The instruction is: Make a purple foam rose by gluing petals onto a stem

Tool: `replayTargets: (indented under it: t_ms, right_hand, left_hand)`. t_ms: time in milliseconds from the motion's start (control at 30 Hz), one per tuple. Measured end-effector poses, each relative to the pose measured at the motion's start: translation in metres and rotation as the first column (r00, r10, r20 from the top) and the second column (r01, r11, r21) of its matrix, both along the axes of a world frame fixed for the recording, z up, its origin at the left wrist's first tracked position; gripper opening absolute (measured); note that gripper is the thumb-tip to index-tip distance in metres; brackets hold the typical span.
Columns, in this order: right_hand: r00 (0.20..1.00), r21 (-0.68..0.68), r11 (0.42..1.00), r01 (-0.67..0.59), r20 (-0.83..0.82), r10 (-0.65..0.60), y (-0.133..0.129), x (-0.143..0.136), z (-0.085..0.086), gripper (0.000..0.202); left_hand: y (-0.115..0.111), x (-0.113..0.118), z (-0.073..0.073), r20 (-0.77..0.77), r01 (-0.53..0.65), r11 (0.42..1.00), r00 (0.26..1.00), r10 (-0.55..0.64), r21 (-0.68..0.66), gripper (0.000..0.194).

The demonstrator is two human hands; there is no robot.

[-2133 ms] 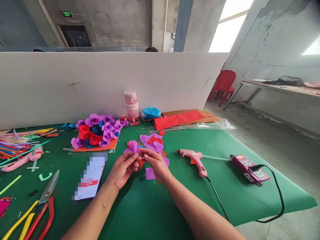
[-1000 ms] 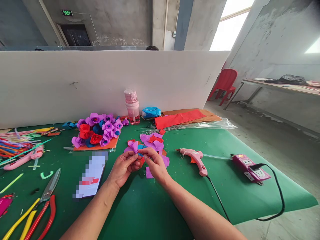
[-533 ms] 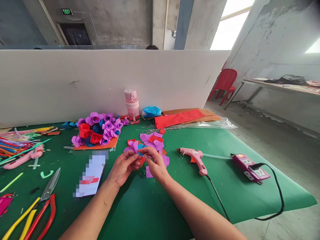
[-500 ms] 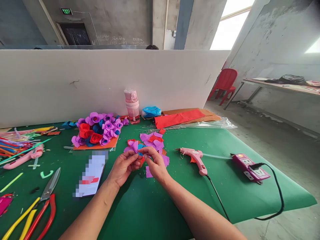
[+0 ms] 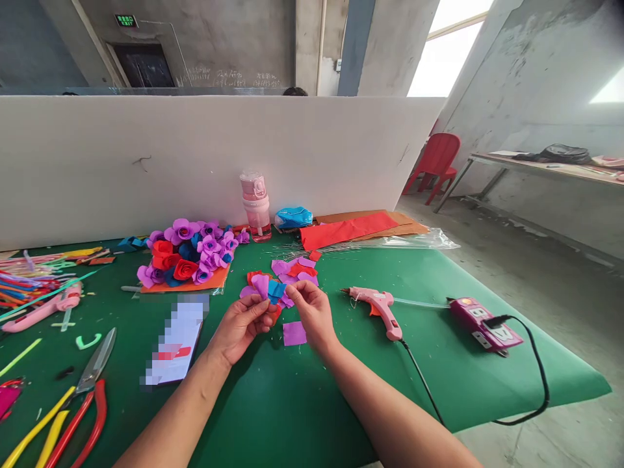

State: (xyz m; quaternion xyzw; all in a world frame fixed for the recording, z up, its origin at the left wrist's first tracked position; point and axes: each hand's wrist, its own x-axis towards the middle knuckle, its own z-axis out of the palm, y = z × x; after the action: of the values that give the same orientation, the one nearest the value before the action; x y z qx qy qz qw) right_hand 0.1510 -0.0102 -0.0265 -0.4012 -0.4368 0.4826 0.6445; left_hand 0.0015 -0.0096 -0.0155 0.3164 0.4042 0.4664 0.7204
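Note:
My left hand [image 5: 248, 320] is closed in a pinch at the near side of a small heap of cut paper. A curved purple paper petal [image 5: 260, 285] stands up at its fingertips. Just right of it, between my two hands, is a folded-looking blue paper piece [image 5: 275, 290]. My right hand [image 5: 314, 313] is also pinched, its fingertips at the blue piece's right edge; whatever they hold is hidden. Purple and red paper petals [image 5: 303, 269] lie behind the hands. A purple paper square [image 5: 295, 333] rests on the green table just below them.
A pink glue gun [image 5: 375, 304] lies to the right, its cord near a purple power box [image 5: 482, 325]. On the left are a phone [image 5: 178, 344], large scissors [image 5: 90, 383] and a cluster of paper flowers [image 5: 195, 250]. A pink bottle [image 5: 256, 208] stands by the white partition [image 5: 205, 156].
My right hand has shifted a little to the right, away from my left hand. More of the blue piece shows between them. My left hand has barely moved.

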Motion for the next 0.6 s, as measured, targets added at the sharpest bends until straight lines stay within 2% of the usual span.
replayTargets:
  t_ms: [133, 267, 333, 433, 500, 600]
  right_hand:
    - [0.995, -0.106, 0.993, -0.051, -0.094, 0.041, 0.0040, 0.0011, -0.0017, 0.037]
    - [0.980, -0.122, 0.972, -0.200, -0.005, 0.201, 0.0005, -0.0023, 0.0014, 0.049]
    - [0.965, -0.108, 0.965, -0.238, 0.088, 0.248, -0.0025, -0.0041, 0.0037, 0.042]
    - [0.956, -0.083, 0.977, -0.195, 0.205, 0.208, -0.0055, -0.0051, 0.0057, 0.031]
    - [0.957, -0.072, 0.980, -0.184, 0.216, 0.196, -0.0055, -0.0050, 0.0055, 0.025]
    - [0.956, -0.086, 0.965, -0.248, 0.139, 0.258, -0.0035, -0.0045, 0.0036, 0.021]
  left_hand:
    - [-0.0012, 0.0011, -0.0006, -0.008, 0.068, 0.998, 0.998, -0.068, 0.010, 0.025]
    - [-0.0024, 0.0019, -0.0011, -0.048, 0.121, 0.992, 0.992, -0.120, 0.034, 0.020]
    - [-0.0027, 0.0019, -0.0013, -0.062, 0.131, 0.990, 0.990, -0.128, 0.054, 0.020]
    - [-0.0028, 0.0019, -0.0012, -0.069, 0.140, 0.986, 0.989, -0.134, 0.086, 0.020]
    - [-0.0030, 0.0024, -0.0009, -0.072, 0.144, 0.985, 0.988, -0.137, 0.093, 0.020]
    - [-0.0032, 0.0033, 0.0001, -0.081, 0.148, 0.985, 0.987, -0.141, 0.092, 0.018]
